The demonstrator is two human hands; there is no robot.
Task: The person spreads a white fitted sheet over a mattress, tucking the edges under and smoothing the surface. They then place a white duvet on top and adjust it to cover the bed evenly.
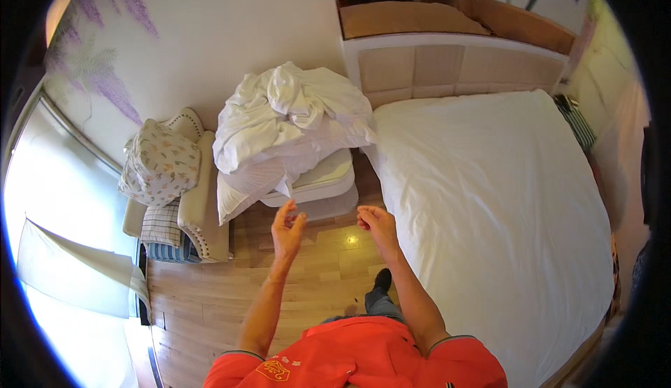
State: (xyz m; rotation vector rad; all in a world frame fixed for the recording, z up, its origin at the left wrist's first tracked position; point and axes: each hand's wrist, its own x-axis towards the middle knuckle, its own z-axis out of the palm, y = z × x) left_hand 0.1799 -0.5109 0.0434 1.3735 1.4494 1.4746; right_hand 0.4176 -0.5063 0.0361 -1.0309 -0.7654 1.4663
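Observation:
My left hand (287,233) is raised over the floor in front of the bedding pile, its thumb and fingers apart and nothing in them. To its right, my right hand (378,224) hovers near the left edge of the bed, its fingers curled in with nothing visible in them. A crumpled white duvet (293,112) is heaped on top of a white pillow (244,192) and a low white padded stool (321,182). A smooth white sheet (489,199) covers the bed, with a few soft creases. Neither hand touches the bedding.
A cream armchair (206,206) with a leaf-print cushion (162,163) and a checked cushion (162,226) stands at the left. Beside it are a bright window and a sheer curtain (77,266). A padded headboard (454,70) backs the bed. Wooden floor (210,286) lies around my feet.

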